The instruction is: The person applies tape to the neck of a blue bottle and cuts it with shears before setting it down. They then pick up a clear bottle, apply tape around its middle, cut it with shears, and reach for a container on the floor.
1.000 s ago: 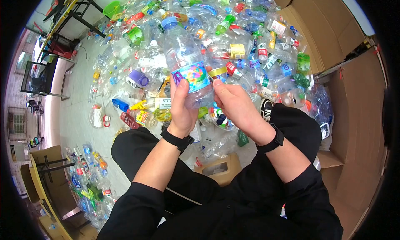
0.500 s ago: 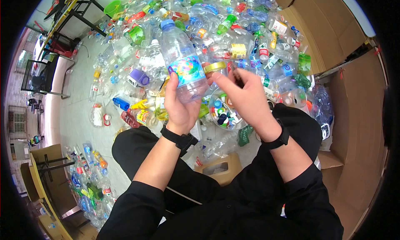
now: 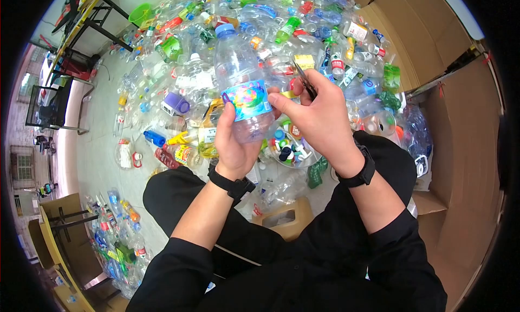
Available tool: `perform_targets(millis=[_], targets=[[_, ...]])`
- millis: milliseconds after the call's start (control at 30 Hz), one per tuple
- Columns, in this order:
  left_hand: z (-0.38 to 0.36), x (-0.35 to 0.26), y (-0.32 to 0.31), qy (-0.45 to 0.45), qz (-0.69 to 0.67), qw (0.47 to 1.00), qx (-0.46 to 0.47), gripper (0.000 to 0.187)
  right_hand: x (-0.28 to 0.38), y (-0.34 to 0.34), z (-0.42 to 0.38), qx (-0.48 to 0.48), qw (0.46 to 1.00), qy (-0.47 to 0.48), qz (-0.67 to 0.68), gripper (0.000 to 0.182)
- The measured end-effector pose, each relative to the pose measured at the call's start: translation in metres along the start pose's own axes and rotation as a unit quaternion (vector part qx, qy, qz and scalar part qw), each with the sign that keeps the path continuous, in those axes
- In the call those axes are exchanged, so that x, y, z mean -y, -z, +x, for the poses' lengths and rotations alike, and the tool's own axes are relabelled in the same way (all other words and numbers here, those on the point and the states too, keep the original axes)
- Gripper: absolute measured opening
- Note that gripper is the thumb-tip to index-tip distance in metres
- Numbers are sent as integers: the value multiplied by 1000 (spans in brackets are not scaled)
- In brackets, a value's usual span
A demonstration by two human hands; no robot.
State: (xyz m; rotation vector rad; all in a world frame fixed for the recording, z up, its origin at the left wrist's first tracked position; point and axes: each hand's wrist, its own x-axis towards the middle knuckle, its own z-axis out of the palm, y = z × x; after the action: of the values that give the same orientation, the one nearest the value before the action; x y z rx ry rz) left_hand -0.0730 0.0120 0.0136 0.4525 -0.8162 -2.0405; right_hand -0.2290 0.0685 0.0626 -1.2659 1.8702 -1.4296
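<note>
A clear plastic bottle (image 3: 246,98) with a blue cap and a colourful label stands nearly upright in my left hand (image 3: 235,141), whose fingers wrap round its lower part. My right hand (image 3: 319,117) is closed round a dark, thin, pointed tool (image 3: 306,83), its tip pointing up and left. The thumb and fingertips of my right hand are close to the label's right edge; whether they touch it I cannot tell. Below my hands is a round clear container (image 3: 310,159) holding several coloured caps.
Many plastic bottles (image 3: 187,76) cover the floor ahead. Large cardboard boxes (image 3: 460,127) stand at the right. A beige jug (image 3: 295,220) lies between my legs. More bottles (image 3: 122,252) are heaped at the lower left, and a green basket (image 3: 141,14) sits at the back left.
The bottle has shifted slightly right and its label has turned a little. My right hand has tilted, and the dark tool now shows more clearly, pointing up.
</note>
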Motion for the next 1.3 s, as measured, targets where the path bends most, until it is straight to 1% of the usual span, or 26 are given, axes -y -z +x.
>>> perform_targets(millis=[100,167,233,267,333,500,567,633,667,733,767,800,867,900,933,1033,1100,1133,1167,1200,1233,1267,1300], targets=[[0,1,-1,-1,-7,1000,3,71,-1,1,0,-5,1000,-1,-6,38],[-1,0,-2,-5,-6,1000,-12,72,0,1,0,-6,1000,1,-11,36],[-1,-1,-4,-2,3,1000,5,72,3,2,2,-13,996,-15,92,32],[-1,-2,-4,1,12,1000,22,72,4,3,3,-12,996,-15,92,32],[-3,2,-4,4,18,1000,13,73,7,5,3,3,994,-25,111,28],[-4,1,-1,16,28,999,9,74,8,6,5,-9,995,-24,93,25],[-1,0,5,19,30,999,34,76,0,10,10,-19,996,-15,83,25],[-1,-1,4,14,22,999,24,77,-6,15,16,-40,985,-5,167,23],[0,-2,4,11,14,1000,15,77,-7,18,17,-38,985,-5,167,23],[0,-4,-1,4,6,1000,7,77,-6,22,18,-15,996,51,69,25],[1,-5,-2,-2,-2,1000,1,77,-10,22,18,8,997,77,24,32],[1,-6,-1,-2,-2,1000,1,77,-9,22,17,8,997,77,24,32],[1,-8,1,5,-49,998,-26,75,-7,22,14,85,996,38,2,33],[1,-9,3,5,-49,998,-26,75,-7,22,14,107,994,14,3,34],[2,-10,5,21,-80,996,-20,77,-8,21,14,107,994,14,2,34],[1,-11,8,48,-137,989,-11,80,-13,14,14,89,995,24,29,33],[2,-11,12,58,-163,985,-10,82,-17,12,15,52,996,32,65,32],[3,-11,16,58,-173,983,24,82,-19,12,17,54,996,33,66,32],[4,-12,19,58,-183,980,57,82,-21,13,19,35,995,42,81,32],[4,-12,20,56,-182,980,57,82,-20,13,20,16,994,50,97,31],[4,-13,21,60,-161,985,35,81,-18,13,20,6,991,46,129,30],[4,-13,21,64,-139,988,13,80,-14,14,19,8,991,47,129,30],[5,-13,22,63,-139,988,13,80,-10,17,19,7,990,6,140,30]])
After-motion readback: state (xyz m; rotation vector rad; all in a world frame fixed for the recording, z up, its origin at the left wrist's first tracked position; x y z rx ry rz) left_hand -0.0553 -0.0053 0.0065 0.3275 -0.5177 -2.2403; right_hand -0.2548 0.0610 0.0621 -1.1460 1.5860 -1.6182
